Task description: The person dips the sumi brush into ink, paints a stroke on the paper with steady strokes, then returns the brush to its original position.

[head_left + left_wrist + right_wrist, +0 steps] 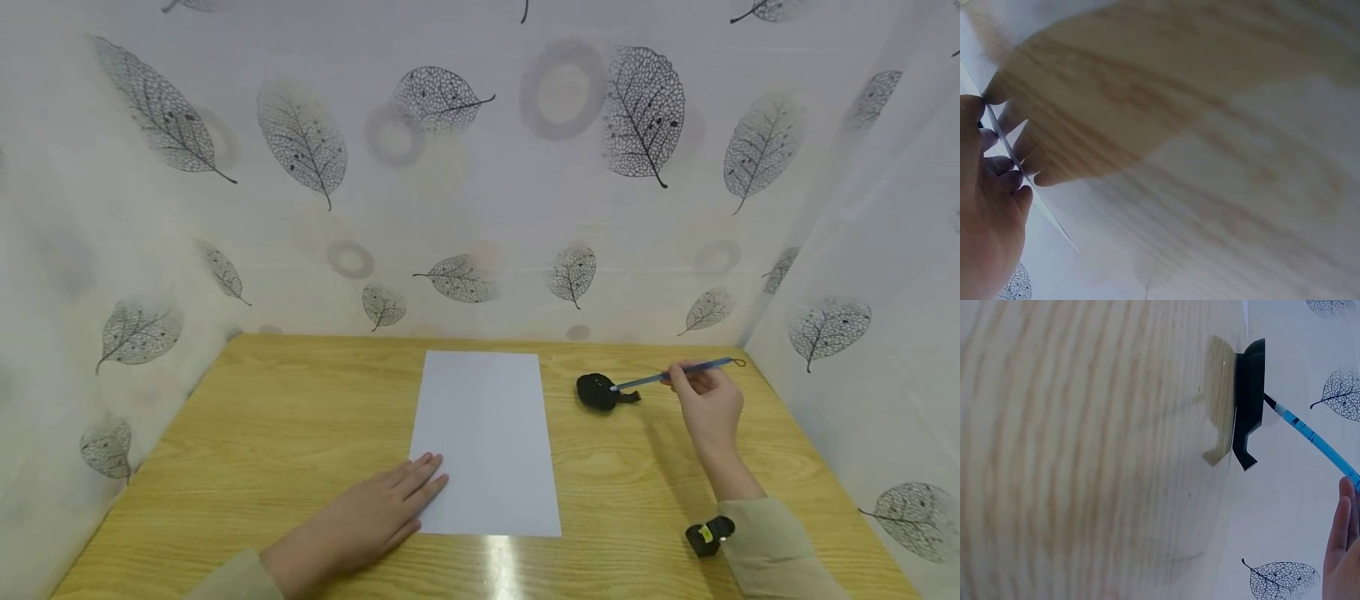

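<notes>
My right hand (pixel 708 410) pinches a blue writing brush (pixel 641 382) with a hanging loop at its top end. The brush slants down to the left, and its tip overlaps a small black ink dish (pixel 595 392) at the back right of the table. In the right wrist view, the dark bristles of the brush (pixel 1316 442) meet the upper edge of the dish (pixel 1249 387), which has a bent spout-like end. My left hand (pixel 371 512) lies flat with straight fingers, fingertips on the lower left edge of a blank white sheet of paper (pixel 483 442).
The yellow wood-grain table (pixel 285 417) is glossy and reflects light near its front. A pale curtain (pixel 480 200) printed with leaves hangs along the back and both sides. A black wrist camera (pixel 705 537) sits by the right sleeve.
</notes>
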Available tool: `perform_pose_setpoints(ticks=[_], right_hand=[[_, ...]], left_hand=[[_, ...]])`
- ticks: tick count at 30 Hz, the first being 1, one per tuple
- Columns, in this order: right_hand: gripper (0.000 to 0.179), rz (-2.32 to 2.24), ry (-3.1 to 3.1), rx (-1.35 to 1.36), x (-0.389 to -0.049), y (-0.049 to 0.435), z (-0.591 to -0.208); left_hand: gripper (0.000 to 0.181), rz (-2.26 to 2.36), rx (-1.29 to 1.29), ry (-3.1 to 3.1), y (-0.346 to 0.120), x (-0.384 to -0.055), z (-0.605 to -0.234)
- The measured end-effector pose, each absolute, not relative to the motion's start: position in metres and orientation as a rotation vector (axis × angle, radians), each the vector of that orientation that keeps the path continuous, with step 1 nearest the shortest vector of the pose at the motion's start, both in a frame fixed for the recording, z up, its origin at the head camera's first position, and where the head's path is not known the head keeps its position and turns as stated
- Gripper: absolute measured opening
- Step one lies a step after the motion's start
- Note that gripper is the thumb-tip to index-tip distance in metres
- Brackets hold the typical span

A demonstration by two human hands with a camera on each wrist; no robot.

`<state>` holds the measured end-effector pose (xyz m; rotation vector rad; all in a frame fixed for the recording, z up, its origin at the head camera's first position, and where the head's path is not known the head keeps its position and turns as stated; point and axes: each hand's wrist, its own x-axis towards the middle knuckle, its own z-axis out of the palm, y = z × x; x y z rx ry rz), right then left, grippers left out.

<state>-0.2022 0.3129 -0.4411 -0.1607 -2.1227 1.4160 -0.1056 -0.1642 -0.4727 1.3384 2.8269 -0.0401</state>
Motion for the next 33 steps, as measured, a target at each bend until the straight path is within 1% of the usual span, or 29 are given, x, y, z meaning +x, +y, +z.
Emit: perform_pose_setpoints(ticks=[6,14,28,33], right_hand=[[0.018,1.410,-2.131,-0.153,-0.202,0.312,-0.440],[0.020,1.408,-2.137,-0.163,-0.201,0.313,-0.439],[0.020,1.366,-2.160,-0.205,-0.201,0.321,-0.439],[0.020,1.341,-2.168,-0.216,-0.199,0.323,-0.439]], left_hand=[[0.061,-0.034,1.342,2.852,-0.163,-0.106,-0.475],[0.061,-0.057,1.360,2.827,-0.163,-0.106,-0.476],[0.062,-0.024,1.288,2.772,-0.162,-0.106,-0.475],[0.061,-0.037,1.305,2.786,-0.162,-0.106,-0.477]])
